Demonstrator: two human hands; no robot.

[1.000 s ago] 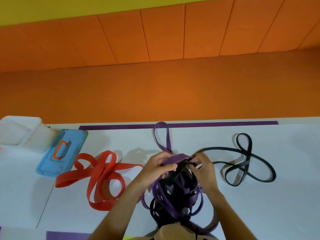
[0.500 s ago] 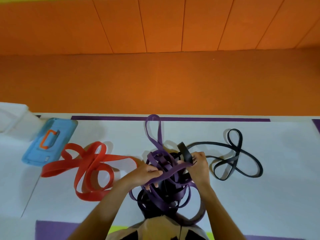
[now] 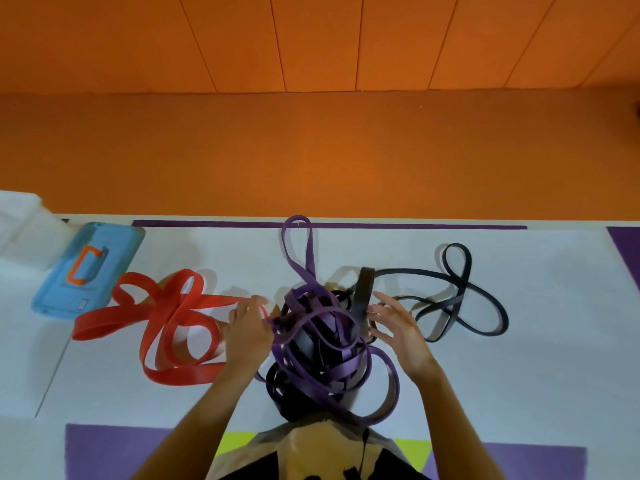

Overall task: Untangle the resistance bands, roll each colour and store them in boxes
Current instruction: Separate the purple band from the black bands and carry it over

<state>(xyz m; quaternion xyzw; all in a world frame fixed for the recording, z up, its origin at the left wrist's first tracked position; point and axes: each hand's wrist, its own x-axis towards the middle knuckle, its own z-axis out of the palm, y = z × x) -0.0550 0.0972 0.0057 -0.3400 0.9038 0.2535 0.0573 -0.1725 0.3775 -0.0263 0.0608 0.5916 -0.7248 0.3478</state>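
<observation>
A tangle of purple and black bands [image 3: 322,344] lies in the middle of the white table, and one purple loop [image 3: 298,244] reaches toward the far edge. My left hand [image 3: 247,327] is at the tangle's left side and grips a purple strand there. My right hand [image 3: 398,327] is at the right side with its fingers spread, touching an upright wide black loop [image 3: 363,292]. A red band [image 3: 173,323] lies loose to the left. A thin black band [image 3: 460,299] sprawls to the right, and one of its ends runs into the tangle.
A blue lid with an orange handle [image 3: 86,268] lies at the far left beside a translucent white box [image 3: 20,230]. An orange padded wall stands behind the table. The table's [image 3: 519,375] white surface has purple patches near its front edge.
My right hand has let go of the black loop and spread its fingers. My left hand has shifted left, toward the end of the red band, still holding purple.
</observation>
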